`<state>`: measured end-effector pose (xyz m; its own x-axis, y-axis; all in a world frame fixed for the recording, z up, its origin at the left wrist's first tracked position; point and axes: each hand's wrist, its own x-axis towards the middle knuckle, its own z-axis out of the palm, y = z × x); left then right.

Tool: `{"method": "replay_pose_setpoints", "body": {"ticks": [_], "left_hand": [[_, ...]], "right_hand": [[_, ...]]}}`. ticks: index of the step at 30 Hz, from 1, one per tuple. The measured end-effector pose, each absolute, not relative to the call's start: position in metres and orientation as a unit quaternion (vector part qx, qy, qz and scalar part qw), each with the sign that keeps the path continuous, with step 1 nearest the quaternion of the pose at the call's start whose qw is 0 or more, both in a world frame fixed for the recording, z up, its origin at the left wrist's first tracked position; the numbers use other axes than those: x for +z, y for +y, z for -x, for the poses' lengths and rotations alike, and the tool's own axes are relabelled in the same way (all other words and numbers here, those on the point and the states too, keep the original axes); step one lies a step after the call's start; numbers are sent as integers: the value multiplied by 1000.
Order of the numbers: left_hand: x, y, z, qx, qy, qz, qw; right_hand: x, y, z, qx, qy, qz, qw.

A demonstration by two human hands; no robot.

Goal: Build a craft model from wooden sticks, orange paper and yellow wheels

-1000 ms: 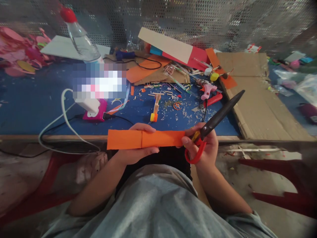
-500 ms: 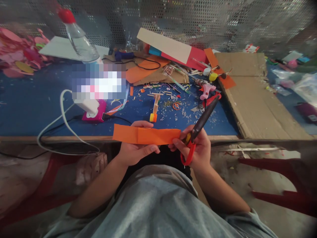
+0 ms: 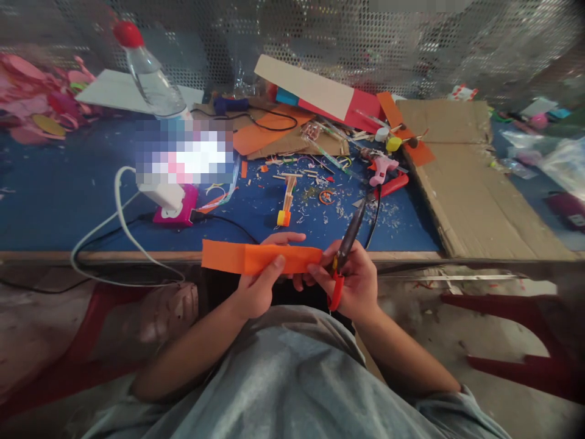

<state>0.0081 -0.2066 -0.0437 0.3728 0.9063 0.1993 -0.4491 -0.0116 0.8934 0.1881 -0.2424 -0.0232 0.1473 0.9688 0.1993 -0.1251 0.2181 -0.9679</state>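
Note:
A folded strip of orange paper (image 3: 223, 256) stretches between my two hands, just in front of the table edge. My left hand (image 3: 260, 289) grips its middle, thumb on the near face and fingers behind. At the strip's right end, my right hand (image 3: 359, 283) pinches the paper between thumb and fingers. That same hand also carries scissors (image 3: 351, 235) with red handles, their dark blades pointing up and away. Beyond the strip, on the blue table, stands a small stick piece with a yellow and orange block (image 3: 284, 217) at its near end.
A pink glue gun (image 3: 382, 169) lies beside a red-handled tool (image 3: 393, 185) among paper scraps. Flat cardboard (image 3: 475, 189) covers the table's right. At left are a bottle (image 3: 158, 85), a magenta power adapter (image 3: 176, 210) and a looping white cable (image 3: 117, 201).
My left hand has slid right along the strip, and its thumb now presses on the paper's face. The right hand and scissors have shifted slightly left, the blades lower and steeper.

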Motion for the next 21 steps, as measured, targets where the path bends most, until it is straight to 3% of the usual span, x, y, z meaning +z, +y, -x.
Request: {"method": "replay_pose_setpoints", "body": {"ticks": [8, 13, 18, 21], "left_hand": [[-42, -209, -7, 460, 248, -502, 689], [-31, -207, -4, 505, 256, -467, 679], [-21, -197, 13, 574, 322, -460, 596], [-18, -186, 24, 642, 319, -478, 508]], "right_hand": [[-26, -240, -186, 345, -491, 473, 646], [-26, -238, -192, 357, -471, 485, 644], [-24, -234, -203, 374, -444, 483, 656], [-23, -232, -210, 324, -444, 493, 674]]}}
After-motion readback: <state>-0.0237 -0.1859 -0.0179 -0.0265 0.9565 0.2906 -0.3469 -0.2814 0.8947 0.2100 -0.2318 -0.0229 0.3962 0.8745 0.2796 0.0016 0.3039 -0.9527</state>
